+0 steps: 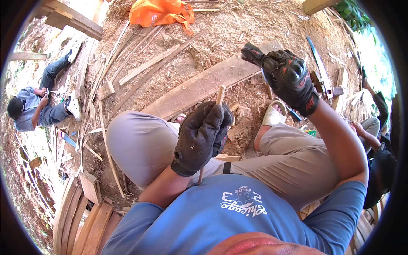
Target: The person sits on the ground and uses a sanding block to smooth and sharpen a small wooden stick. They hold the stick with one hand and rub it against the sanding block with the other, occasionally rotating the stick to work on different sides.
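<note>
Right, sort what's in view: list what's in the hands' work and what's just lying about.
In hand:
left hand, gloved, gripping a thin wooden stick
right hand, gloved, raised, holding nothing visible

Lying about:
long plank
orange bag
saw
loose wood strips

The black-gloved left hand [202, 136] sits above the grey-trousered left knee [140, 144], closed around a thin pale wooden stick [220, 94]. The black-and-red-gloved right hand [289, 76] is raised to its right. A long wooden plank [199, 87] lies beyond, probably on sawdust.
</note>
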A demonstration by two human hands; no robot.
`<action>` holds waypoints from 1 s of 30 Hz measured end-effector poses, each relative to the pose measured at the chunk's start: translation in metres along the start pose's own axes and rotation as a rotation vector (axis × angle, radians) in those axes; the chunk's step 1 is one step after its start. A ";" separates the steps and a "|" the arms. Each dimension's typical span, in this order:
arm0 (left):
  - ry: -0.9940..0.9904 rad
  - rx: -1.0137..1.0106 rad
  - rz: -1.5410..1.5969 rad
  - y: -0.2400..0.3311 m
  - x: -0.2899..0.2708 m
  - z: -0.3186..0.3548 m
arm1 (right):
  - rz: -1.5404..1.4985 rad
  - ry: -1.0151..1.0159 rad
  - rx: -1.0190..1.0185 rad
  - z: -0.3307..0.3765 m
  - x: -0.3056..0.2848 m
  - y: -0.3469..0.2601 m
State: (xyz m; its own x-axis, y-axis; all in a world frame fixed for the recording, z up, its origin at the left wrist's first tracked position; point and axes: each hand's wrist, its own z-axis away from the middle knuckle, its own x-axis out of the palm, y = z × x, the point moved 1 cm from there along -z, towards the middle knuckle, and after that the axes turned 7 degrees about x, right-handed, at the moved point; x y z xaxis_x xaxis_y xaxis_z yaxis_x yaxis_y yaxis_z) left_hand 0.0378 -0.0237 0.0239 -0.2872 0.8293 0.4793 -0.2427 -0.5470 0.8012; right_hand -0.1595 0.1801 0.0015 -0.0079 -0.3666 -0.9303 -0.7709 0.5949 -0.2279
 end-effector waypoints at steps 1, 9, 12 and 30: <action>-0.016 -0.011 0.004 -0.001 0.001 -0.002 | 0.004 -0.013 -0.029 -0.004 -0.013 -0.014; -0.155 0.027 0.073 -0.006 -0.007 -0.001 | -0.194 0.186 -0.345 -0.019 -0.026 -0.074; 0.044 0.051 0.092 0.008 -0.005 0.004 | -0.182 0.141 -0.400 -0.009 -0.024 -0.073; -0.178 0.036 0.062 0.003 -0.005 -0.001 | -0.370 -0.121 -0.211 -0.028 -0.036 -0.074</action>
State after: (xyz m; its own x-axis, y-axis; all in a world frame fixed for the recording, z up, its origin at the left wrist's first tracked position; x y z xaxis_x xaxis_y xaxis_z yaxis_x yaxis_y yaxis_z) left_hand 0.0378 -0.0298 0.0231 -0.1311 0.8029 0.5815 -0.1958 -0.5960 0.7788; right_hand -0.1197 0.1292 0.0600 0.3577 -0.4335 -0.8271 -0.8214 0.2754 -0.4995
